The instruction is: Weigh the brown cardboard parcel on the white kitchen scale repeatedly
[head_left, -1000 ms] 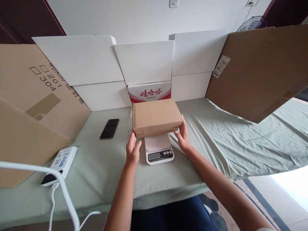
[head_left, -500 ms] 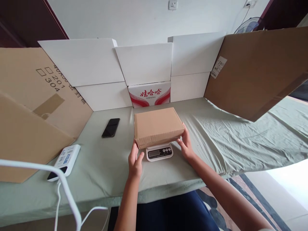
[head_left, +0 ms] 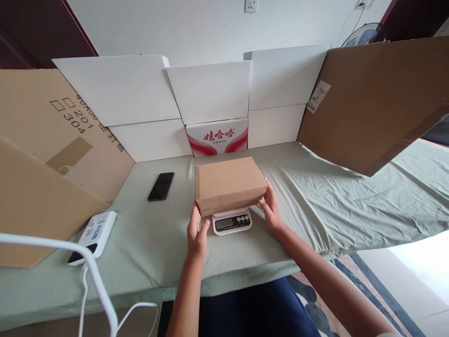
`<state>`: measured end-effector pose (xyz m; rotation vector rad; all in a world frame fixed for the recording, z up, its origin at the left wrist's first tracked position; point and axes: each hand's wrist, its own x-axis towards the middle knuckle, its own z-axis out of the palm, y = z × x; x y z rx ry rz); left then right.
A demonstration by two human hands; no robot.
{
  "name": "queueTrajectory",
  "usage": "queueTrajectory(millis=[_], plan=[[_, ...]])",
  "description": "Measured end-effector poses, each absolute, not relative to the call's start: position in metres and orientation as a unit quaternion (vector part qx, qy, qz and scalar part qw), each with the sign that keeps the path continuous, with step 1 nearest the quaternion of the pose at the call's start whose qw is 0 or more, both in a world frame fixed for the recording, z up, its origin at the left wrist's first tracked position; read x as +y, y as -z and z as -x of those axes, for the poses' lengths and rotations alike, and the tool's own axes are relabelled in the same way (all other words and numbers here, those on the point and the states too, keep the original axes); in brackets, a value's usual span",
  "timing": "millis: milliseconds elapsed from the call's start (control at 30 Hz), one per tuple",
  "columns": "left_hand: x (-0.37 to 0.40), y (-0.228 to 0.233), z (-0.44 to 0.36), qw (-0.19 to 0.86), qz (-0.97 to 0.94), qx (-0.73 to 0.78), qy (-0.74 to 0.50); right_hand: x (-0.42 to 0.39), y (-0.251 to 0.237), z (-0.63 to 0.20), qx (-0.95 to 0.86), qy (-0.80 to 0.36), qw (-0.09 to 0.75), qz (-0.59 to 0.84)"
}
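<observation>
The brown cardboard box (head_left: 228, 183) sits on the little kitchen scale (head_left: 232, 221), mid-table. Left hand (head_left: 197, 232) and right hand (head_left: 271, 207) are both open, fingertips just steadying its near corners. I'd keep it centred and not hide the display. The box is shut, so no clue what's inside.

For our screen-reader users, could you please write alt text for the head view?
Two bare hands, left hand and right hand, flank a brown cardboard box sitting on a small white digital scale on a green cloth-covered table. A black phone lies left.
</observation>
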<state>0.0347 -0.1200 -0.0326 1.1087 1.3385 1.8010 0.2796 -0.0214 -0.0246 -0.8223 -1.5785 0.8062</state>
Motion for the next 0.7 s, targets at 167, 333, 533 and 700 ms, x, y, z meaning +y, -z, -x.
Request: queueTrajectory(millis=[167,333,533,700], plan=[[-0.1221,0.0285,-0.0351,0.289,-0.441,0.490,-0.695,-0.0228,0.0208,-0.2812,-0.645,-0.336,0.581,0.366],[-0.1205,0.0308,-0.0337,0.297,-0.434,0.505,-0.684,-0.0243,0.0181,-0.2805,-0.649,-0.356,0.574,0.350],[-0.1191,0.0309,-0.0333,0.291,-0.433,0.505,-0.688,-0.0254,0.0176,-0.2802,-0.648,-0.346,0.576,0.357],[-0.1196,0.0322,-0.0330,0.300,-0.421,0.503,-0.692,-0.0249,0.0180,-0.2801,-0.650,-0.350,0.576,0.352]])
